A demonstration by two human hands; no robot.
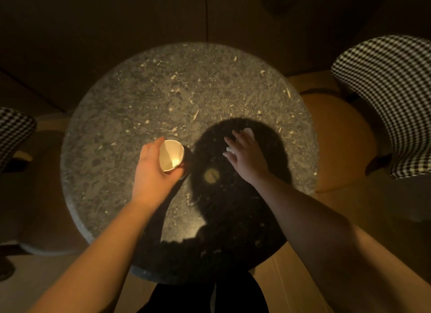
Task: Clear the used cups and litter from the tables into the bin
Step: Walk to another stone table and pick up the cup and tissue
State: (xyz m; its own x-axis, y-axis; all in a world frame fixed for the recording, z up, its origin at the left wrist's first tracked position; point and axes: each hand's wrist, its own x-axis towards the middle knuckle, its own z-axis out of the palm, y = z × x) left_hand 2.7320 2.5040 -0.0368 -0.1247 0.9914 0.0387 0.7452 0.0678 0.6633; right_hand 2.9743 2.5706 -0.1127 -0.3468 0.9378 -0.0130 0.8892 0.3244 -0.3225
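- Round stone table (186, 84): I find both hands working over its near half.
- Left hand (151, 170): fingers curled round an upright paper cup (171, 158).
- Right hand (247, 154): spread flat over white litter (248, 132), scraps at its fingertips; grasp not closed.

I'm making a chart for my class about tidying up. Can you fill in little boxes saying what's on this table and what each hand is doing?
table: round dark speckled stone top, lit from above
left hand: grips a white paper cup around its side, open end up
cup contents: looks empty
right hand: fingers spread, reaching over white crumpled litter; another white scrap sits by the thumb
litter grasped: cannot tell, the hand's shadow covers it
seats: checked chairs on both sides
bin: not in view
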